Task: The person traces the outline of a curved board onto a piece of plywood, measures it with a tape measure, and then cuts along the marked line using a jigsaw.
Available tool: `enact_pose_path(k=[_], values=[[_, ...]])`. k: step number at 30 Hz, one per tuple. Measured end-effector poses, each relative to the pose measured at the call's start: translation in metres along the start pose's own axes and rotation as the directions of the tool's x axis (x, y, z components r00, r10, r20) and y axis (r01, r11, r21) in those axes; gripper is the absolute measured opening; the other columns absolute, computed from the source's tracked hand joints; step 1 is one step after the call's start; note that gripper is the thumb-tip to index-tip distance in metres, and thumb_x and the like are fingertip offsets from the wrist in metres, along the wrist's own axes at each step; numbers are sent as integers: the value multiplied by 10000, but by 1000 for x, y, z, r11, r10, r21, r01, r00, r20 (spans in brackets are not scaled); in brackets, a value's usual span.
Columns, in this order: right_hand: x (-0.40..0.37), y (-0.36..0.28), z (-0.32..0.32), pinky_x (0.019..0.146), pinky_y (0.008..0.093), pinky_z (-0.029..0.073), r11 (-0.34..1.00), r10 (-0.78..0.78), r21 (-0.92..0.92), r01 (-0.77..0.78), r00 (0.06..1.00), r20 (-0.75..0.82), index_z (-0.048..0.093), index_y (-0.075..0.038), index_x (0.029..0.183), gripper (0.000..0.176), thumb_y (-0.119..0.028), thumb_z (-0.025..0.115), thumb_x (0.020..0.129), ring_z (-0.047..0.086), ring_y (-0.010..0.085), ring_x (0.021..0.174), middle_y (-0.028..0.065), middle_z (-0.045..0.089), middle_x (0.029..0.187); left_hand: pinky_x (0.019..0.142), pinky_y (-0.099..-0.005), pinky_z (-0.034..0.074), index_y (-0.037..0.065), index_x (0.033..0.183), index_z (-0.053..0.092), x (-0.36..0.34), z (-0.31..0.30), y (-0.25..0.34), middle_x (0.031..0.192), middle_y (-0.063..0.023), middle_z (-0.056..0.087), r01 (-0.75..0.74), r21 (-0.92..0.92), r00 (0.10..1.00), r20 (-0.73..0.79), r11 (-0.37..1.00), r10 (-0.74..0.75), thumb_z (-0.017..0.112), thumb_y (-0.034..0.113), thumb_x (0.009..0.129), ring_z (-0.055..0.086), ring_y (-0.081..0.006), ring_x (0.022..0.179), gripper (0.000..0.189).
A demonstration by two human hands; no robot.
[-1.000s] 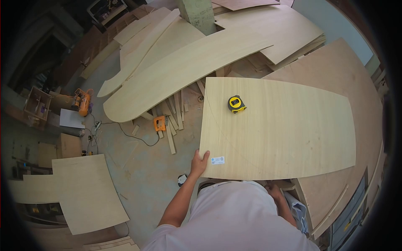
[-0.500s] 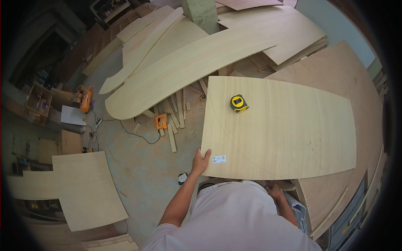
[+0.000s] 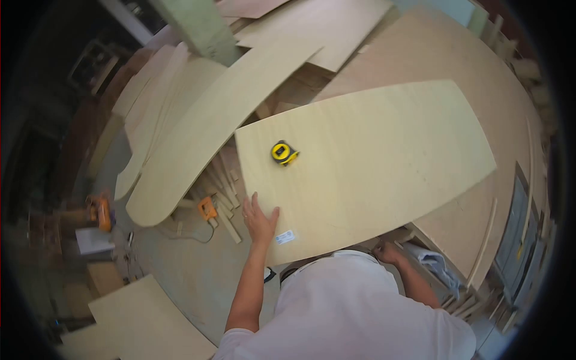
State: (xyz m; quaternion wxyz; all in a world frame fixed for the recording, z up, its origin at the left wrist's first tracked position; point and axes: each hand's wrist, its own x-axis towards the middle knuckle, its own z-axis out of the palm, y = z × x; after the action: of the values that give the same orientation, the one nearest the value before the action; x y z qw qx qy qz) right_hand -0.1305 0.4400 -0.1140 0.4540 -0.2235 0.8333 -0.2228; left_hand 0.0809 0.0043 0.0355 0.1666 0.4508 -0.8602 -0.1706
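A pale plywood panel (image 3: pixel 372 162) lies in front of my body, with a yellow and black tape measure (image 3: pixel 284 153) on its left part and a small white label (image 3: pixel 285 237) near its lower left corner. My left hand (image 3: pixel 260 221) rests on the panel's left edge beside the label, fingers apart and pointing up. My right hand (image 3: pixel 388 252) is low at the panel's near edge, close to my waist, its fingers curled and partly hidden; whether it holds anything is not visible.
Long curved plywood pieces (image 3: pixel 198 138) lie beyond the panel to the left, near a concrete pillar (image 3: pixel 207 30). An orange power tool (image 3: pixel 207 207) and wood strips (image 3: pixel 229 227) lie on the floor. Another cut panel (image 3: pixel 141 321) is at lower left.
The view has turned, so the panel appears tilted and further left. My left hand has moved up along the panel's left edge and its fingers have spread. The tape measure stays on the panel.
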Motion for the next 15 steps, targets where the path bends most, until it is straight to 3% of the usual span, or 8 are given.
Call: enact_pose_path(k=[2, 4, 8, 10, 13, 15], values=[[-26, -19, -8, 935, 480, 554, 997, 73, -33, -76, 995, -63, 758, -9, 1066, 432, -383, 672, 869, 714, 417, 1023, 286, 735, 1058, 1144, -545, 386, 57, 1544, 363, 40, 9, 34, 1592, -281, 286, -169, -16, 985, 29, 985, 170, 834, 315, 835, 324, -484, 1455, 889], [-30, 3, 5, 881, 496, 555, 997, 22, -70, -33, 988, -151, 748, -44, 1083, 384, -359, 661, 880, 714, 418, 968, 249, 741, 1022, 1162, -545, 372, 83, 1566, 348, 77, 19, 52, 1621, -280, 232, -303, -58, 952, 39, 951, 305, 843, 289, 828, 307, -485, 1467, 912], [-50, 24, 18, 885, 506, 550, 988, 150, 80, -135, 960, -236, 750, -46, 1054, 381, -374, 661, 880, 705, 432, 968, 251, 739, 1012, 1180, -531, 360, 100, 1574, 344, 134, 42, 79, 1624, -300, 223, -441, -2, 893, 96, 897, 440, 836, 246, 831, 298, -483, 1475, 903], [-69, 31, 29, 886, 503, 550, 978, 191, 139, -155, 934, -300, 751, -45, 1042, 373, -370, 659, 884, 704, 433, 970, 249, 740, 1009, 1177, -524, 366, 102, 1575, 342, 153, 55, 78, 1616, -310, 231, -469, 37, 878, 134, 883, 460, 811, 247, 851, 306, -487, 1473, 875], [-91, 50, 59, 886, 498, 550, 957, 252, 231, -173, 891, -377, 756, -40, 1016, 359, -360, 652, 893, 703, 434, 969, 248, 740, 1006, 1142, -517, 400, 105, 1565, 366, 168, 81, 70, 1565, -313, 292, -379, -94, 888, 243, 920, 391, 766, 272, 880, 381, -485, 1414, 811], [-103, 66, 85, 886, 494, 549, 936, 300, 294, -191, 871, -389, 759, -36, 1000, 352, -354, 646, 900, 702, 433, 967, 250, 738, 1008, 1111, -512, 421, 103, 1548, 398, 166, 86, 74, 1511, -303, 342, -329, -111, 915, 210, 938, 346, 752, 288, 885, 429, -475, 1359, 774]])
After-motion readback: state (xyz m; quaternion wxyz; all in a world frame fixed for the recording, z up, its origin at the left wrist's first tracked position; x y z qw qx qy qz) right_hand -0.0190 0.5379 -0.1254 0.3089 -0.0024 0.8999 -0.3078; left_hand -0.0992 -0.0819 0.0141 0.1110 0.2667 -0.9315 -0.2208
